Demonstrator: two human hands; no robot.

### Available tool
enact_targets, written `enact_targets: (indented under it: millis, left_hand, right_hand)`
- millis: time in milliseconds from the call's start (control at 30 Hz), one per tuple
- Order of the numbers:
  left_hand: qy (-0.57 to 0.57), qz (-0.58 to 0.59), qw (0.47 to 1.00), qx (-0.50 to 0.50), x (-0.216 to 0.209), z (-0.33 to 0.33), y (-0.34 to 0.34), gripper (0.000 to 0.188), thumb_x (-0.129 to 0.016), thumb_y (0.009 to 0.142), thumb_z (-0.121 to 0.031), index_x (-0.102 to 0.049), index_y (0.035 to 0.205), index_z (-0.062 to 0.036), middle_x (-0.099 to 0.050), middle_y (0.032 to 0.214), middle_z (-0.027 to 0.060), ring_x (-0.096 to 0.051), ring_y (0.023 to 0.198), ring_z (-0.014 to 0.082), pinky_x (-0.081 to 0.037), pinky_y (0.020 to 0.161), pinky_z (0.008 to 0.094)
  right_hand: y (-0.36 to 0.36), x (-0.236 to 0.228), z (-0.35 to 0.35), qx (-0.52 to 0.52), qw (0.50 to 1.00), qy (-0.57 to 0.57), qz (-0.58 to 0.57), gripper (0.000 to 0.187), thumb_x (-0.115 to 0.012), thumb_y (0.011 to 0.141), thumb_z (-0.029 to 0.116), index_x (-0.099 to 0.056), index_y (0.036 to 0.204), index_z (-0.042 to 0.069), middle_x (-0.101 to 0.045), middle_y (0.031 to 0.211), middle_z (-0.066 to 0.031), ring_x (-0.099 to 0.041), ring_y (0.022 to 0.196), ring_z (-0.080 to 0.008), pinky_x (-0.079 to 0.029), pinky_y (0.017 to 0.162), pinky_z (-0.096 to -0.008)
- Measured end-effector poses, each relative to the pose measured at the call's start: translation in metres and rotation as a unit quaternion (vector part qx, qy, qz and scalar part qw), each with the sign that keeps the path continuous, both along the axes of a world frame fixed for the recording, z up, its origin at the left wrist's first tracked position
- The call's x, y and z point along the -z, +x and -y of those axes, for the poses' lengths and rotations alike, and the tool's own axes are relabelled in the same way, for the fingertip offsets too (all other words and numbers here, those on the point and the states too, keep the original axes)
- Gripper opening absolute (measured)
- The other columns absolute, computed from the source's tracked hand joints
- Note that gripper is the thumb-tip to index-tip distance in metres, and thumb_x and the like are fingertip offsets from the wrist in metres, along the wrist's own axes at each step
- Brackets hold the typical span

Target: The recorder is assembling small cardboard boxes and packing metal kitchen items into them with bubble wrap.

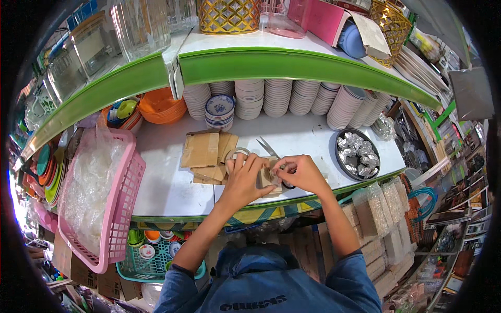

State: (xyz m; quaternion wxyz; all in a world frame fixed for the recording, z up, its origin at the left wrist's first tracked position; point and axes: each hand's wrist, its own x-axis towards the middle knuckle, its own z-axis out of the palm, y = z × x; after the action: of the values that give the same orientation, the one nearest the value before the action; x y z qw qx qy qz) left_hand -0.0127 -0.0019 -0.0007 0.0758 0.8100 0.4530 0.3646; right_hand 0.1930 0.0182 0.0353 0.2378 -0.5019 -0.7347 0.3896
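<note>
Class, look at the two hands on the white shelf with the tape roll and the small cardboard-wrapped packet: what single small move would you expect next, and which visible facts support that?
Probably pressing the tape end down onto the packet. The left hand lies over it beside the tape roll, the right hand pinches at its edge, and the scissors lie unused behind.

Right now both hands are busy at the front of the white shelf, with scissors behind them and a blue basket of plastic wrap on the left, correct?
Not quite: the basket is pink, not blue, as the head view shows. The rest holds: the left hand and right hand work at the shelf front, scissors behind them.
</note>
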Motion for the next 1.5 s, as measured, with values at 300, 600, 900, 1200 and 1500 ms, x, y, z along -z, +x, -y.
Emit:
enact_targets:
  millis: [300, 600, 900, 1200, 1500]
  left_hand:
    - [0.031, -0.005, 0.994, 0.102, 0.007, -0.003, -0.006, 0.032, -0.082, 0.069, -0.029, -0.069, 0.097, -0.0240, -0.057, 0.102, -0.0014, -0.047, 0.100, 0.0257, -0.029, 0.084, 0.0414]
    - [0.011, 0.008, 0.995, 0.102, 0.004, -0.008, -0.010, 0.024, -0.081, 0.067, -0.030, -0.070, 0.086, -0.0192, -0.056, 0.103, -0.0032, -0.044, 0.101, 0.0276, -0.029, 0.086, 0.0432]
    - [0.004, 0.002, 0.996, 0.091, 0.006, -0.013, -0.009, 0.028, -0.081, 0.065, -0.036, -0.070, 0.083, -0.0174, -0.056, 0.101, -0.0032, -0.045, 0.101, 0.0280, -0.027, 0.085, 0.0435]
    - [0.004, 0.005, 0.997, 0.078, 0.007, -0.014, -0.007, 0.025, -0.079, 0.071, -0.035, -0.070, 0.083, -0.0152, -0.059, 0.094, -0.0028, -0.046, 0.099, 0.0274, -0.026, 0.084, 0.0426]
    - [-0.042, -0.018, 0.996, 0.071, 0.001, -0.015, -0.005, 0.026, -0.081, 0.069, -0.032, -0.069, 0.087, -0.0184, -0.059, 0.097, -0.0030, -0.045, 0.103, 0.0264, -0.026, 0.085, 0.0428]
  right_hand:
    - [-0.003, 0.036, 0.011, 0.120, 0.985, -0.077, -0.095, 0.022, -0.068, 0.086, 0.016, -0.073, 0.098, -0.003, -0.072, 0.071, -0.0086, -0.065, 0.058, -0.0090, -0.052, 0.054, -0.0231]
    - [-0.003, 0.041, 0.013, 0.136, 0.973, -0.114, -0.147, 0.021, -0.067, 0.086, 0.012, -0.070, 0.096, -0.006, -0.069, 0.070, -0.0101, -0.066, 0.061, -0.0114, -0.053, 0.056, -0.0239]
    - [-0.001, 0.049, 0.016, 0.146, 0.960, -0.133, -0.200, 0.020, -0.067, 0.087, 0.011, -0.069, 0.097, -0.006, -0.069, 0.071, -0.0097, -0.064, 0.060, -0.0109, -0.052, 0.056, -0.0228]
    - [-0.006, 0.045, 0.021, 0.155, 0.956, -0.125, -0.216, 0.018, -0.067, 0.086, 0.009, -0.070, 0.097, -0.006, -0.068, 0.071, -0.0083, -0.064, 0.062, -0.0102, -0.052, 0.057, -0.0227]
    - [-0.005, 0.038, 0.024, 0.143, 0.972, -0.083, -0.169, 0.018, -0.071, 0.084, 0.013, -0.073, 0.093, -0.003, -0.070, 0.068, -0.0071, -0.065, 0.060, -0.0089, -0.050, 0.056, -0.0215]
